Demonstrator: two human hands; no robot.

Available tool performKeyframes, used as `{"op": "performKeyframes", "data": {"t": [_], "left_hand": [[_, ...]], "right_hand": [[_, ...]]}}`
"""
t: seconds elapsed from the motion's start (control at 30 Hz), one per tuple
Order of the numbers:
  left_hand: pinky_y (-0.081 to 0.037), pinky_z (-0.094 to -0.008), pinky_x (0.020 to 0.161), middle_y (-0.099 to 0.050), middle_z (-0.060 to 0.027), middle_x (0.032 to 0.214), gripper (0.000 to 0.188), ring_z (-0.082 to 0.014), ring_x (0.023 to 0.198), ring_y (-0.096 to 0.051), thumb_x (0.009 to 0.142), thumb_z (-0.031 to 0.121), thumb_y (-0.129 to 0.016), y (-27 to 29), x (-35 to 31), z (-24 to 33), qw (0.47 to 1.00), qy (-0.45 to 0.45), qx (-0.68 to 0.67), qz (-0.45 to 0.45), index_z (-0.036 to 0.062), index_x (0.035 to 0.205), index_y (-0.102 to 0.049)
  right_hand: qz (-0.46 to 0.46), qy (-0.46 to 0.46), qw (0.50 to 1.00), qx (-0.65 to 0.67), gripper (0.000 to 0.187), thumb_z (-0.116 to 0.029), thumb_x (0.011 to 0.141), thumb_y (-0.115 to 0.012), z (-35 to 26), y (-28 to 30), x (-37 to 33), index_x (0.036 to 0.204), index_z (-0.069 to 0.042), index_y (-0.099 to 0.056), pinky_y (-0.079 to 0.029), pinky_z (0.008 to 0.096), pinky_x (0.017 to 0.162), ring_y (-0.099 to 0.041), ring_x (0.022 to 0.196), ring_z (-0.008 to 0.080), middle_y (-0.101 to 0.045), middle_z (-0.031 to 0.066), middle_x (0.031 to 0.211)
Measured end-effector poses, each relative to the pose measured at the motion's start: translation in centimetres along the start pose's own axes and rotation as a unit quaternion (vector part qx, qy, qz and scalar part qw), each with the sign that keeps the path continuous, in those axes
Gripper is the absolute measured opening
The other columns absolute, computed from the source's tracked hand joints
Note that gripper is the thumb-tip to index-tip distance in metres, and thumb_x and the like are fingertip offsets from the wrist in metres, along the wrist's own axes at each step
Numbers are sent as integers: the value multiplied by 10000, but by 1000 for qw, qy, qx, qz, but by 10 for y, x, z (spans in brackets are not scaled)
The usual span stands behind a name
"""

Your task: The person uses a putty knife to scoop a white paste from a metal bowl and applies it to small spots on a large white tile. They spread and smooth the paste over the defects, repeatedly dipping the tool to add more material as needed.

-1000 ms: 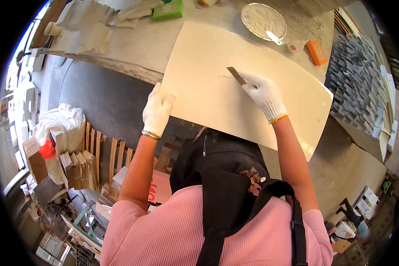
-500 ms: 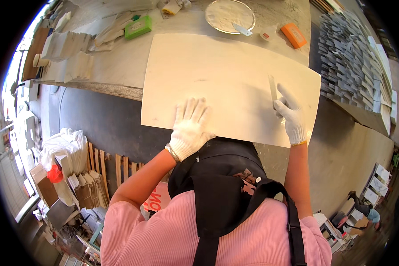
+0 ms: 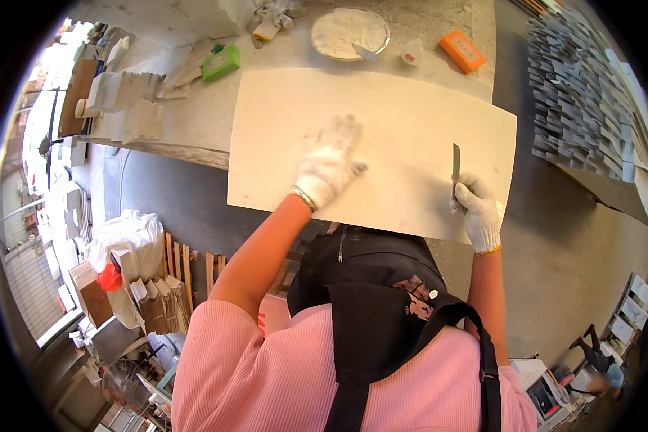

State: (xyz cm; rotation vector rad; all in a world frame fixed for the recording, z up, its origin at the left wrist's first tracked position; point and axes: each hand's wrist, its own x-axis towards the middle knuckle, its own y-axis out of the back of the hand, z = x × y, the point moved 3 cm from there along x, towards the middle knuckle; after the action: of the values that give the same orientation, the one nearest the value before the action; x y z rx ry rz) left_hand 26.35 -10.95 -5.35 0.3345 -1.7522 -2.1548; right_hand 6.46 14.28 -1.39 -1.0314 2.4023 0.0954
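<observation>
Pale printing, too small to make out surely, runs across the upper face of the orange box (image 3: 463, 52); the green box (image 3: 220, 63) bears faint blurred marks; a tiny reddish mark sits on the small white container (image 3: 412, 53); bold red lettering, partly covered by the pink sleeve (image 3: 219, 331), stands on a pinkish panel (image 3: 276, 308)

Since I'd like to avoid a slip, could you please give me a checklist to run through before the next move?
1. Blade held in right hand: ok.
2. Blade apart from left hand: ok.
3. Both hands gloved: ok.
4. Left hand pressing on panel: cannot tell, it is blurred.
5. Panel wholly on table: not ok, its near edge overhangs.
6. Orange box off panel: ok.
</observation>
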Motion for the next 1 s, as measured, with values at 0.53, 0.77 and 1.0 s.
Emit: {"op": "performKeyframes", "data": {"t": [0.53, 0.77, 1.0], "left_hand": [[-158, -593, 1225, -229, -121, 1683, 879, -342, 1549, -194, 881, 573, -639, 19, -56, -52, 993, 92, 54, -59, 149, 1589, -336], [-178, -589, 1216, -336, -141, 1634, 757, -372, 1504, -281, 917, 540, -600, 35, -48, -135, 995, 77, 63, 7, 138, 1536, -433], [-184, -604, 1203, -313, -178, 1635, 731, -376, 1512, -254, 951, 511, -562, 45, -35, -229, 973, 207, 86, 52, 85, 1530, -426]], "right_hand": [[44, 23, 998, 30, 215, -269, 1001, -630, -11, -25, -2, 1055, -64, -593, -556, 328, 747, -695, 911, 218, -712, 140, 1124], [50, 64, 996, -24, 211, -191, 999, -600, -36, -99, 13, 1134, -30, -617, -501, 246, 649, -676, 818, 141, -707, 100, 974], [58, 120, 984, -120, 373, -218, 962, -645, -91, -179, 32, 1286, -34, -654, -479, 250, 669, -612, 745, 115, -670, 59, 889]]}}
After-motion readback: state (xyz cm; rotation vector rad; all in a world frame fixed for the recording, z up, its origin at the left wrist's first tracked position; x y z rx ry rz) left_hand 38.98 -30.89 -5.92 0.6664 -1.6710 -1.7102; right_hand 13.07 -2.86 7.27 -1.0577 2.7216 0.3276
